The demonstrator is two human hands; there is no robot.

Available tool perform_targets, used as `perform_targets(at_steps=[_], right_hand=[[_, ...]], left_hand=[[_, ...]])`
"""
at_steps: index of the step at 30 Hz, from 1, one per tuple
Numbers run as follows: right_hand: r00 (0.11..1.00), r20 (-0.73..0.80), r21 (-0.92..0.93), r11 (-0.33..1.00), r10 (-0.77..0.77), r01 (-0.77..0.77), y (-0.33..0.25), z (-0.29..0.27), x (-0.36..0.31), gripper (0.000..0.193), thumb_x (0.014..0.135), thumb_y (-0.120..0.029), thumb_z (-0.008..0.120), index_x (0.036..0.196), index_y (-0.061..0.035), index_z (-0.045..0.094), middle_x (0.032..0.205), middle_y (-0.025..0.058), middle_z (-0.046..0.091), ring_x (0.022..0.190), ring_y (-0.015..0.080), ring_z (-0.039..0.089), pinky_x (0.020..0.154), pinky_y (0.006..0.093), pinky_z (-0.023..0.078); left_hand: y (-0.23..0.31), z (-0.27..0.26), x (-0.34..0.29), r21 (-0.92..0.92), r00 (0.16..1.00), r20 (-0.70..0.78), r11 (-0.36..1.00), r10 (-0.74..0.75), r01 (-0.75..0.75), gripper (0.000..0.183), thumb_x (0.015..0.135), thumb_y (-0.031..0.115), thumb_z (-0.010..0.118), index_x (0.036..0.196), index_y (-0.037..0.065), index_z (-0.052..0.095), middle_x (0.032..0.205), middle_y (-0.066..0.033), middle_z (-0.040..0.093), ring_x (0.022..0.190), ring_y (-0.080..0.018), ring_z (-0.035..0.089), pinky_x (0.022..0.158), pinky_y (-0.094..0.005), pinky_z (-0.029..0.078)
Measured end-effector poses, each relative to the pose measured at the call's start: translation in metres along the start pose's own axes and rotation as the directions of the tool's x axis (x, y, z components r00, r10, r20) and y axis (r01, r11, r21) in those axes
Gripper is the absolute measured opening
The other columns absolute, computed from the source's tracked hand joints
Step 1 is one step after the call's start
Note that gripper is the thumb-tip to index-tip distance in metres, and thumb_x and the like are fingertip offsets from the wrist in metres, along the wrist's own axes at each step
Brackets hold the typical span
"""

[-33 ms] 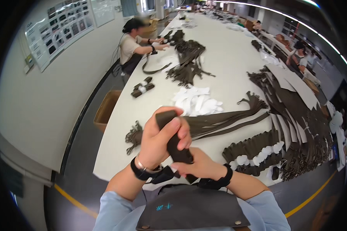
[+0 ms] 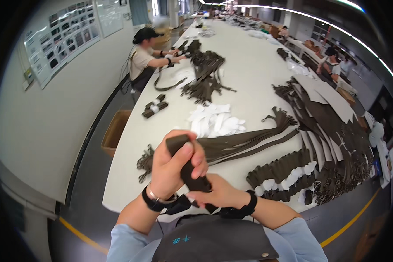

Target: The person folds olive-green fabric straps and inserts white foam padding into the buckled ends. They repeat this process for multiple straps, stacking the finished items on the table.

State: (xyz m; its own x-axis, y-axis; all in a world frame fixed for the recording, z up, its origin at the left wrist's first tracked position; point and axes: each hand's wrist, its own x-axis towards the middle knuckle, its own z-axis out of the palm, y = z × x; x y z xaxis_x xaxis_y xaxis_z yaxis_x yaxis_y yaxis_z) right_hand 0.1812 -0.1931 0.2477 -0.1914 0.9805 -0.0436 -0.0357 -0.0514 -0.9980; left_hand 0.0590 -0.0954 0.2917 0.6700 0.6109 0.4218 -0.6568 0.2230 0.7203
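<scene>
My left hand (image 2: 171,168) is wrapped round the upper part of a folded dark brown strap (image 2: 190,175), its thumb pressed across the front. Lower down, my right hand (image 2: 222,191) grips the same strap near its bottom end, which is partly hidden by the fingers. The bundle is held tilted above the near edge of the white table (image 2: 122,185). Just beyond my hands, a long bunch of dark straps (image 2: 244,139) lies across the table, with looped ends (image 2: 145,163) showing to the left. Behind it is a pile of white bands (image 2: 215,121).
Banded strap bundles (image 2: 280,177) lie in a row at the near right, beside a large heap of straps (image 2: 332,150). Two small bundles (image 2: 155,106) lie at the left. A co-worker (image 2: 144,56) handles a dark strap pile (image 2: 205,65). A cardboard box (image 2: 115,131) stands left of the table.
The whole view has shifted slightly, so the table and its contents appear a little left and lower. My hands sit slightly lower, both still gripping the folded strap.
</scene>
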Motion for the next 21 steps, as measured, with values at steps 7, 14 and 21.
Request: perform_targets(at_steps=[7, 14, 21], right_hand=[[0.997, 0.068, 0.182, 0.983, -0.045, 0.032, 0.004, -0.002, 0.003, 0.026, 0.094, -0.023, 0.068, 0.090, -0.0049, 0.051, 0.061, -0.0004, 0.051, 0.050, 0.0088, 0.050, 0.048, 0.0248, 0.040], [0.971, -0.148, 0.401, 0.886, -0.186, 0.231, -0.012, -0.022, 0.004, 0.016, 0.096, -0.013, 0.064, 0.091, -0.0011, 0.053, 0.066, 0.0025, 0.051, 0.053, 0.0093, 0.046, 0.050, 0.0275, 0.043], [0.709, -0.583, -0.023, 0.880, -0.397, 0.474, -0.028, -0.060, 0.018, 0.020, 0.098, -0.016, 0.058, 0.084, -0.0017, 0.053, 0.070, 0.0030, 0.054, 0.055, 0.0089, 0.048, 0.049, 0.0278, 0.046]], left_hand=[[0.007, 0.001, 0.007, 0.196, 0.994, 0.074, 0.976, 0.078, -0.091, 0.024, 0.100, 0.015, 0.055, 0.118, 0.002, 0.046, 0.079, -0.0148, 0.059, 0.064, -0.0259, 0.064, 0.062, -0.0388, 0.054], [-0.006, -0.017, 0.030, 0.227, 0.944, 0.196, 0.948, -0.267, 0.221, 0.059, 0.103, 0.041, 0.046, 0.145, 0.002, 0.030, 0.129, -0.0195, 0.055, 0.121, -0.0280, 0.056, 0.104, -0.0396, 0.045], [-0.056, -0.012, -0.026, 0.639, 0.787, -0.038, 0.591, -0.616, 0.493, 0.065, 0.087, 0.012, 0.073, 0.138, 0.004, 0.035, 0.108, -0.0096, 0.064, 0.091, -0.0199, 0.068, 0.074, -0.0316, 0.054]])
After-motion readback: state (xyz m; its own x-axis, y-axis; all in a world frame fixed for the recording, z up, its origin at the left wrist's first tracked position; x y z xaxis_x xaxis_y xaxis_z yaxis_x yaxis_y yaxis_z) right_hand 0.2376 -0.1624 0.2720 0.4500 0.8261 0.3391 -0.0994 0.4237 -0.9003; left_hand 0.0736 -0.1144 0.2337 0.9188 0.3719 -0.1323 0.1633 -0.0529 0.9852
